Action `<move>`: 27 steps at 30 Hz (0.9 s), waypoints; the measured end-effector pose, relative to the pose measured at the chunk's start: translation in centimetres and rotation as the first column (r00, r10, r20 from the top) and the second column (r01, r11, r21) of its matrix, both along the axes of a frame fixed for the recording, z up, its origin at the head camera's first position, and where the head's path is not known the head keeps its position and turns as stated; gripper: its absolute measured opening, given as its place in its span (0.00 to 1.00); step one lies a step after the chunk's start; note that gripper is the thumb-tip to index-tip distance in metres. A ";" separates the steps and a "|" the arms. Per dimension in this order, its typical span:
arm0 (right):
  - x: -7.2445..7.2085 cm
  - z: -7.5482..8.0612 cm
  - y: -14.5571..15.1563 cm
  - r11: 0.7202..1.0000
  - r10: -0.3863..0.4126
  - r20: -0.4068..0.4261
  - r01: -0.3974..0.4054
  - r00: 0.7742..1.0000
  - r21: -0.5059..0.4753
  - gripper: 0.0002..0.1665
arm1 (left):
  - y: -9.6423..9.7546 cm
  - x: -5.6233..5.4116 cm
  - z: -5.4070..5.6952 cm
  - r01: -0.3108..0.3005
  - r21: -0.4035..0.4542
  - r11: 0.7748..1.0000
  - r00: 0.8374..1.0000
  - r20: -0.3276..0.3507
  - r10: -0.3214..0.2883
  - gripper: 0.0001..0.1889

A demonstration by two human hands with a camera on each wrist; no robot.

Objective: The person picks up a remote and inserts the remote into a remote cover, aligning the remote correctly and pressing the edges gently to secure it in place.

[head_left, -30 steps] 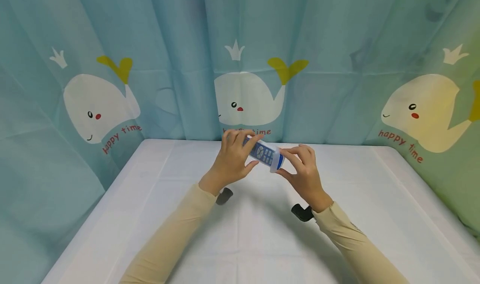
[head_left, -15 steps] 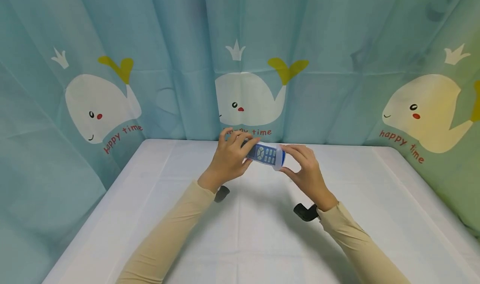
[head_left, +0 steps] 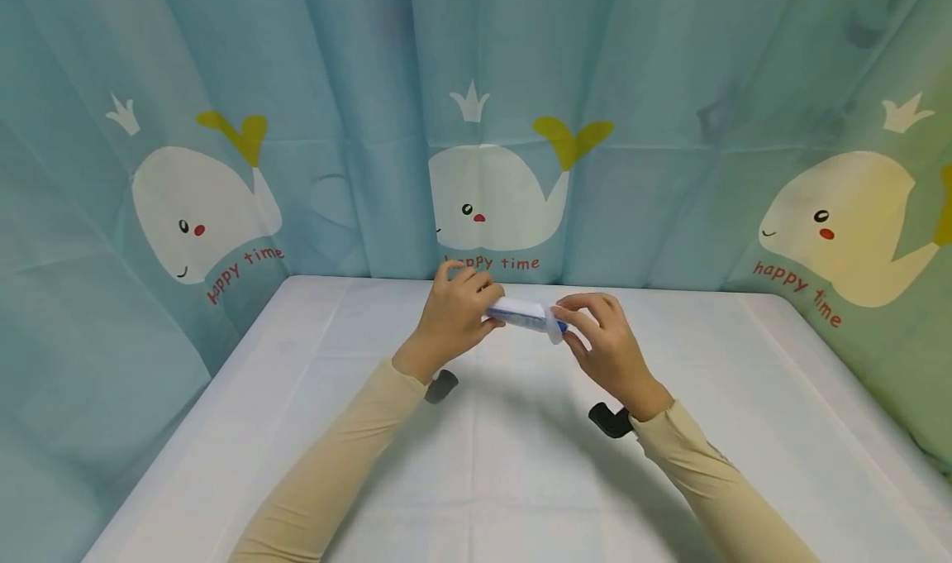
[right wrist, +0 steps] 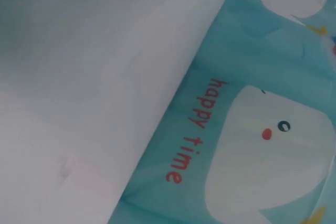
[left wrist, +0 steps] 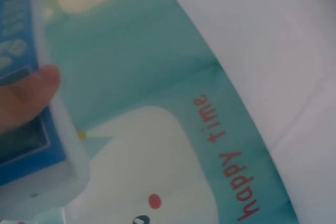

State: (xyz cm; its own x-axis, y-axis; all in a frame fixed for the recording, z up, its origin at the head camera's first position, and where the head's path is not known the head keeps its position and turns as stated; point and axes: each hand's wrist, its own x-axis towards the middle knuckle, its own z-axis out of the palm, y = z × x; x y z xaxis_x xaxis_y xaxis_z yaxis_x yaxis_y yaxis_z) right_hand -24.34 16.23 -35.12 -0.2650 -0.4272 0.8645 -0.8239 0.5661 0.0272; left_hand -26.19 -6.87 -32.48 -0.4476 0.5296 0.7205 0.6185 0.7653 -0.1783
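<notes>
A remote control with a blue button face is held above the table between both hands, inside a translucent soft cover. My left hand grips its left end. In the left wrist view the thumb lies across the blue face of the remote, near its screen, and the cover's frosted edge shows round it. My right hand pinches the right end with thumb and fingers, where the cover flares out and the blue end of the remote shows. The right wrist view shows neither hand nor remote.
A white-covered table lies under the hands. Behind it hangs a blue-green curtain with whale prints. Dark camera mounts stick out at both wrists.
The remote has turned from slanting with its button face showing to nearly level and edge-on. My right fingers have shifted on the cover's end; the left hand keeps its grip.
</notes>
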 end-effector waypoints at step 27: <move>0.5 0.6 0.4 0.999 0.001 0.168 0.006 0.986 -0.045 0.26 | 1.2 0.1 -1.7 -0.026 0.186 0.982 0.915 -0.390 0.098 0.14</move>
